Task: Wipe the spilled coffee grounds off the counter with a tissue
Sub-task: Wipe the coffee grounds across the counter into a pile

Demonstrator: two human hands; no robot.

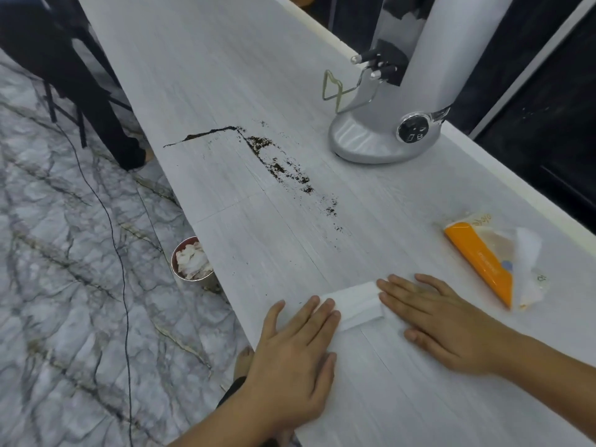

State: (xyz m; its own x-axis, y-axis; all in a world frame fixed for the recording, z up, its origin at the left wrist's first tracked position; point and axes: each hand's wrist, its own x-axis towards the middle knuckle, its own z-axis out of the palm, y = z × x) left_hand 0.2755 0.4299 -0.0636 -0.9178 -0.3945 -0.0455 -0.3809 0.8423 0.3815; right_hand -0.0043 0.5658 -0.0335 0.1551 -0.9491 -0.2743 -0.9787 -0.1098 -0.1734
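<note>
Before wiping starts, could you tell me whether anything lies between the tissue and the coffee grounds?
Nothing visible does. Bare counter runs from the tissue, under the left hand and right hand, to the coffee grounds; the grinder and tissue pack sit to the right.

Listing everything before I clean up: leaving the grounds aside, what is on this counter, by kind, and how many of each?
Folded tissue: 1
Tissue pack: 1
Coffee grinder: 1
Total: 3
</note>
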